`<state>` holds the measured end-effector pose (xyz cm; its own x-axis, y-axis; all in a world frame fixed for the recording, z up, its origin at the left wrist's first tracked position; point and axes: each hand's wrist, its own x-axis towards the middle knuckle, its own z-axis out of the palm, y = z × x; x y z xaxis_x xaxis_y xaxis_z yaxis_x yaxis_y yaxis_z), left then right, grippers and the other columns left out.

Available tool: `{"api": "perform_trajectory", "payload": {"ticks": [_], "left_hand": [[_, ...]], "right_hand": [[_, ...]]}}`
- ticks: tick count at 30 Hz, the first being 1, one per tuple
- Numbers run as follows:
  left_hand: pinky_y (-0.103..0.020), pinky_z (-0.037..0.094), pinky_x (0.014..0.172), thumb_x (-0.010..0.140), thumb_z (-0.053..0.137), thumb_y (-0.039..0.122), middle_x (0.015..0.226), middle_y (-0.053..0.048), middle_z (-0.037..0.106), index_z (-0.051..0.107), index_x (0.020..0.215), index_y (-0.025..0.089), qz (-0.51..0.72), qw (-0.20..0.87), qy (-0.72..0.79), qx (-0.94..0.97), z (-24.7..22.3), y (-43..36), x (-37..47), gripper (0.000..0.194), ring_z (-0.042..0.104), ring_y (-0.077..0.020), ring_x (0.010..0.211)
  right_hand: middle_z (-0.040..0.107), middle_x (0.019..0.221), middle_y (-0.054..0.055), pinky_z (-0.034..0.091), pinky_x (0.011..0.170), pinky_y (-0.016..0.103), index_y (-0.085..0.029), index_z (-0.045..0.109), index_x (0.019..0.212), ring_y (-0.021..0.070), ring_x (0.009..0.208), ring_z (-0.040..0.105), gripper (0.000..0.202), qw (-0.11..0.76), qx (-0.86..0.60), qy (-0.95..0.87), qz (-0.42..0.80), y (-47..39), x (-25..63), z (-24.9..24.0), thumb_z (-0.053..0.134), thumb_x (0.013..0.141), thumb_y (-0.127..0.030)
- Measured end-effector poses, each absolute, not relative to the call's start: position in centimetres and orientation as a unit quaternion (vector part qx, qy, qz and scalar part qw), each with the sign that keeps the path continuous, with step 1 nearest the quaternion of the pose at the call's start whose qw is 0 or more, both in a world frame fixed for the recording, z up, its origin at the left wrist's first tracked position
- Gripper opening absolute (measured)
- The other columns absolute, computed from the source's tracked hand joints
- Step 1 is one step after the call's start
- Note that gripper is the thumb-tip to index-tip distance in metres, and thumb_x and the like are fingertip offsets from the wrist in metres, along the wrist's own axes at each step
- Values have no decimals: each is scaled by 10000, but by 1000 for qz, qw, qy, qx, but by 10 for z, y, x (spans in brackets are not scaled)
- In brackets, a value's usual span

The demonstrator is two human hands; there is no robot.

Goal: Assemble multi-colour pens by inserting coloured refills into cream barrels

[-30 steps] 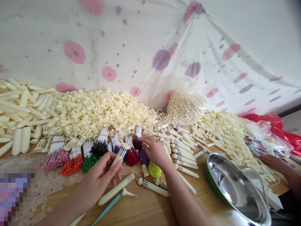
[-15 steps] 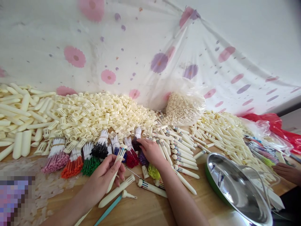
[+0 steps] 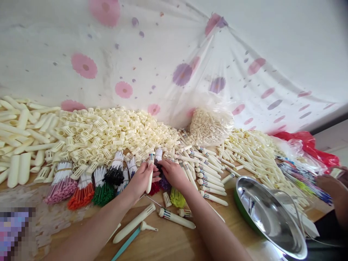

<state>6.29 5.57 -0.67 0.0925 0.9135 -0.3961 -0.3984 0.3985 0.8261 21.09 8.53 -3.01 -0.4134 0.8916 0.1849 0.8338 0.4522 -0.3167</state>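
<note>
In my left hand [image 3: 143, 179] a cream multicolor pen [image 3: 150, 174] stands nearly upright, coloured sliders at its top. My right hand [image 3: 172, 175] is just to the right, its fingertips pinched on a bundle of dark pen refills [image 3: 158, 156]; what exactly lies between them is partly hidden. Around the hands are bundled refills: pink [image 3: 61, 185], orange [image 3: 81, 192], green [image 3: 102, 188], black [image 3: 114, 172], purple [image 3: 164, 183] and yellow [image 3: 177, 198]. Below them lie a cream pen barrel [image 3: 133, 223], a pen with coloured sliders [image 3: 176, 218], a small cone tip [image 3: 148, 227] and a teal tool [image 3: 126, 244].
Slotted cream caps [image 3: 116, 130] are heaped behind the bundles, with barrels [image 3: 24, 127] to their left. Assembled pens [image 3: 210, 177] lie in rows at right. Farther right are a metal bowl [image 3: 269, 217], a bag of small parts [image 3: 210, 125] and another person's hand [image 3: 330, 185].
My left hand has moved up and right with the pen, which is now more upright and close to my right hand. My right hand stays at the dark refills.
</note>
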Motion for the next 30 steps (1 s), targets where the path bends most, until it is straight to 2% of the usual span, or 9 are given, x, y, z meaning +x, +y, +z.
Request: {"api": "perform_trajectory", "payload": {"ticks": [4,7,13,20,23,26,28,30], "left_hand": [[-342,571,718,854,534,177,685,-4,609,536,682,178,477,690,477,263,-12,60,68,173,675,-176,708],[-351,570,722,853,539,195,676,-2,603,522,678,187,478,693,474,257,-17,62,70,176,677,-189,727],[-344,565,727,831,578,238,782,-32,635,520,685,190,485,694,462,264,-22,61,71,164,670,-206,814],[-361,561,739,816,593,280,800,-51,655,530,675,192,483,695,457,274,-23,61,72,177,669,-230,851],[-363,563,745,812,596,288,782,-45,655,530,666,195,483,694,456,277,-24,62,72,185,665,-236,872],[-361,563,751,805,605,296,766,-37,650,523,663,193,484,691,456,283,-25,61,73,194,661,-231,873],[-358,560,753,794,619,308,750,-30,640,519,660,190,486,688,457,287,-26,61,73,204,658,-227,874],[-357,559,748,777,635,330,729,-21,627,516,656,190,487,685,457,291,-27,61,73,220,657,-227,870]], "right_hand": [[661,1040,66,499,789,262,-177,555,1122,159,932,636,352,222,-535,-810,96,84,210,-42,434,820,-41],[661,1043,69,518,792,275,-173,526,1153,148,927,647,371,248,-541,-798,95,84,210,-47,418,824,-39],[611,1179,125,462,932,378,-157,595,1093,220,1106,564,277,236,-540,-806,58,86,212,-43,488,841,-115],[690,994,100,491,838,329,-161,643,896,210,930,642,189,187,-523,-831,38,85,210,-42,463,874,-109],[689,976,88,499,781,292,-150,599,957,188,877,651,157,189,-528,-827,35,84,214,-43,463,881,-129],[655,1055,114,493,780,287,-129,534,1056,198,957,624,205,197,-529,-825,27,87,216,-43,507,853,-141],[651,1051,110,484,793,287,-138,533,1042,200,985,608,204,200,-520,-830,20,89,216,-42,514,839,-127],[675,925,91,488,757,288,-149,559,969,195,889,629,154,203,-510,-836,13,91,215,-42,477,847,-105]]}}
